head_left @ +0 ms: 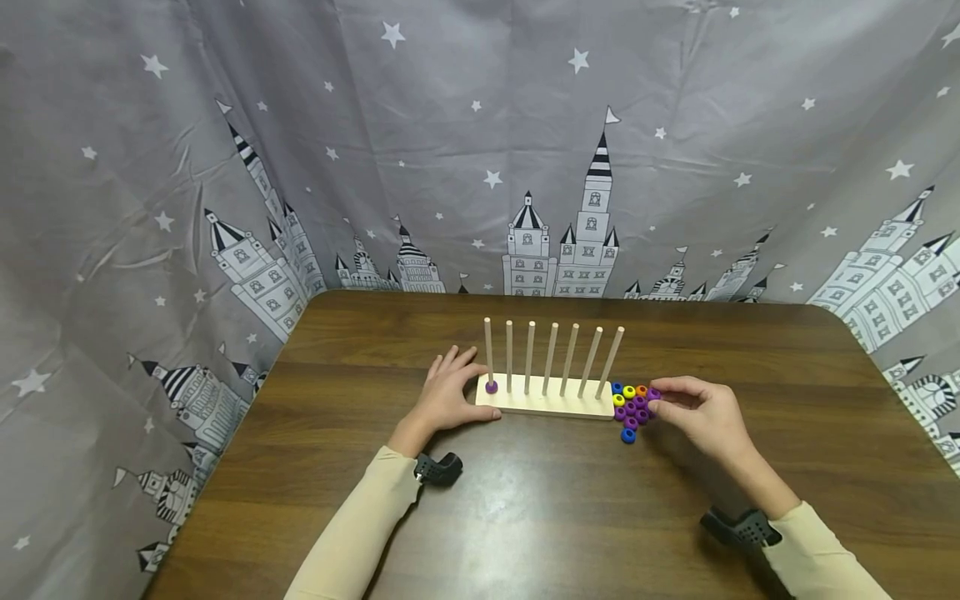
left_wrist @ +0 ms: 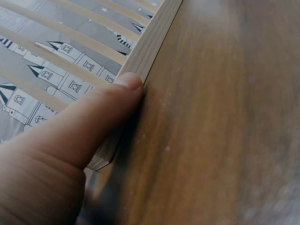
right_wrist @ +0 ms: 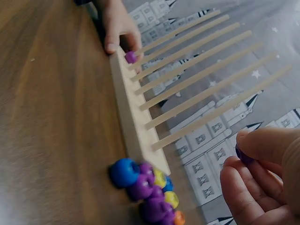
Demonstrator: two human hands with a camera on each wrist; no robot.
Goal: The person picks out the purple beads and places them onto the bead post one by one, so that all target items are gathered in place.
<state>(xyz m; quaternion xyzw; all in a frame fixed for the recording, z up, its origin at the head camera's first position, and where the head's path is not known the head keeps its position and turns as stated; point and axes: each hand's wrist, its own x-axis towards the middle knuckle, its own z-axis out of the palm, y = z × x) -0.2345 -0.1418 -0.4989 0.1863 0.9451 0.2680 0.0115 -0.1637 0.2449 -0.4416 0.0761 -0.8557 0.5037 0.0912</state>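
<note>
A pale wooden peg rack (head_left: 551,405) with several upright pegs stands on the table; one purple bead (head_left: 491,387) sits at the foot of its leftmost peg. My left hand (head_left: 447,393) holds the rack's left end, thumb along the front side and index finger at the back corner, the other fingers spread. Beyond the right end, my right hand (head_left: 705,415) pinches another purple bead (right_wrist: 244,157) between thumb and fingers, largely hidden by them in the right wrist view. Loose beads (head_left: 630,410), purple, yellow, blue and orange, cluster between that hand and the rack.
One blue bead (head_left: 628,436) lies at the near edge of the cluster. The brown wooden table (head_left: 555,508) extends around the rack. A grey curtain (head_left: 450,142) printed with castles and stars hangs behind it. Each wrist wears a black band.
</note>
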